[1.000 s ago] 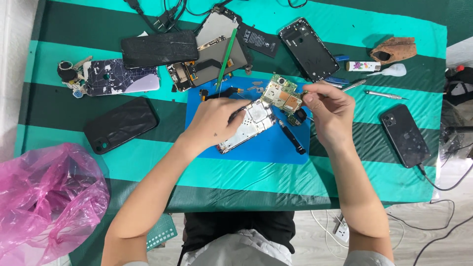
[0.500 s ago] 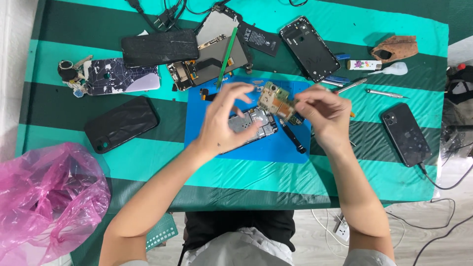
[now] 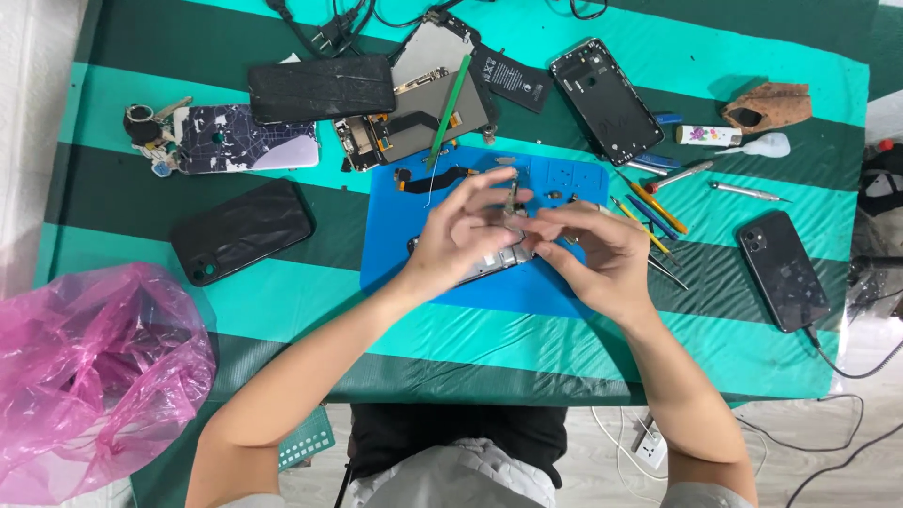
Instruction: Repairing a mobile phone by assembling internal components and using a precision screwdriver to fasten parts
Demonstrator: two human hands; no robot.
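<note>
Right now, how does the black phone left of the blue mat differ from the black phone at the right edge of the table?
The left black phone lies slanted towards horizontal; the right black phone stands nearer upright in the picture. The left one has no cable showing; the right one has a dark cable running from its lower end. The left one looks larger. Both lie back up on the striped green cloth, clear of the hands.

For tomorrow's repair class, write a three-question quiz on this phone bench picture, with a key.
1. True or false: both hands meet over the blue mat.
2. What lies at the table's near left corner? A) pink plastic bag B) red toolbox C) white mug
3. Which phone has a cable plugged in?

Key:
1. True; they pinch a small circuit board.
2. A, the pink plastic bag.
3. The black phone at far right.
</note>
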